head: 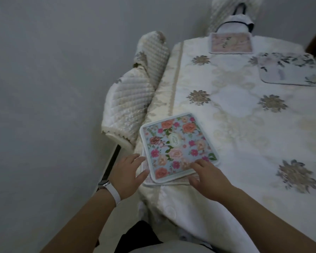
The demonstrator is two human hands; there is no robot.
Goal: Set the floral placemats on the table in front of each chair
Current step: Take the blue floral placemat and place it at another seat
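Looking down over the near corner of a table draped in a cream embroidered tablecloth [235, 106]. A blue rectangular placemat printed with pink and orange roses [179, 145] lies skewed by the near-left corner. It is stacked on a second placemat [171, 182], of which only a pale border shows along the near and left sides. The left hand [128, 170], above a white-strapped wristwatch [109, 189], is spread wide with straight fingers just at the blue mat's left edge; whether it touches cannot be told. The right hand [208, 178] is equally loose and grips nothing, its fingertips [199, 163] resting on the mat's near-right corner. Two mats are already laid: a pink floral placemat [231, 42] before the far chair [219, 11], and a pale grey-leafed placemat [290, 69] at the right side. A quilted cream-covered chair [131, 99] stands at the left, beyond the stack. Probable hazards:
- Flat fingers pushing the upper mat may drag the lower one with it, so both shift together.
- The stack sits close to the corner, so a pull toward the person could tip it over the edge.
- The loose cloth may ruck under a sliding mat.
- A mat left at this angle would not sit squarely before the left chair.
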